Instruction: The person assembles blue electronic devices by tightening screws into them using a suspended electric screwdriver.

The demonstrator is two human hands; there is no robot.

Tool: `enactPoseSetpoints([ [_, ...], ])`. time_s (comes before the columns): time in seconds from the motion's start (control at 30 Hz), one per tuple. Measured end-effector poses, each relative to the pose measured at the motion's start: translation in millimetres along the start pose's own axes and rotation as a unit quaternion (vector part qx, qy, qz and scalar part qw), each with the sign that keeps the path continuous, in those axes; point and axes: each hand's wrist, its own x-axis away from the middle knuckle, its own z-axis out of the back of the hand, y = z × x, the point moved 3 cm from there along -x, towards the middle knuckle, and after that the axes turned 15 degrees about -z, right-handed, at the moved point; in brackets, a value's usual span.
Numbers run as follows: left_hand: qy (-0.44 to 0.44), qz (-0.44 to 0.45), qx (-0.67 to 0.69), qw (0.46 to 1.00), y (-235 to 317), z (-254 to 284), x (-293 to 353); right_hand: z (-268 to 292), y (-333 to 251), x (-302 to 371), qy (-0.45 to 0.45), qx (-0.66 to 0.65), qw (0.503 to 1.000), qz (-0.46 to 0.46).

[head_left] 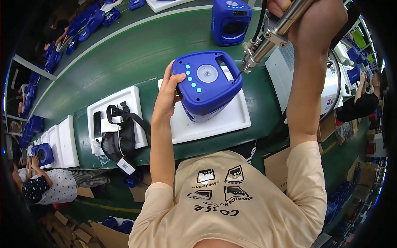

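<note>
A blue box-shaped speaker (215, 101) stands in front of me on a white foam tray (186, 131), its top showing a row of light-blue buttons, a round clear disc and a handle slot. My left hand (167, 93) grips its left side, with one finger over the top edge by the buttons. Raised at the upper right, my right hand (312, 22) is closed round a metal automatic screwdriver (269, 39) with a hose and cable. Its thin bit slants down to the screw hole at the speaker's right corner. Whether a screw sits there is too small to tell.
Another blue speaker (231, 22) stands farther back on the green bench (124, 62). Left of me, a foam tray (136, 97) holds a black bag (118, 142). A white machine (281, 70) stands to the right. People work at both sides.
</note>
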Motion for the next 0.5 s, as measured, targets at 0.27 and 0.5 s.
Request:
enactPoseSetpoints([
  [0.27, 0.005, 0.001, -0.004, 1.0, -1.4, 4.0, 1.6, 10.6, 7.6, 2.7, -0.025, 0.012, 0.999, 0.016],
  [0.5, 0.005, -0.001, 0.005, 1.0, -0.2, -1.9, 3.3, 26.3, 9.1, 8.1, -0.113, 0.001, 0.993, 0.039],
])
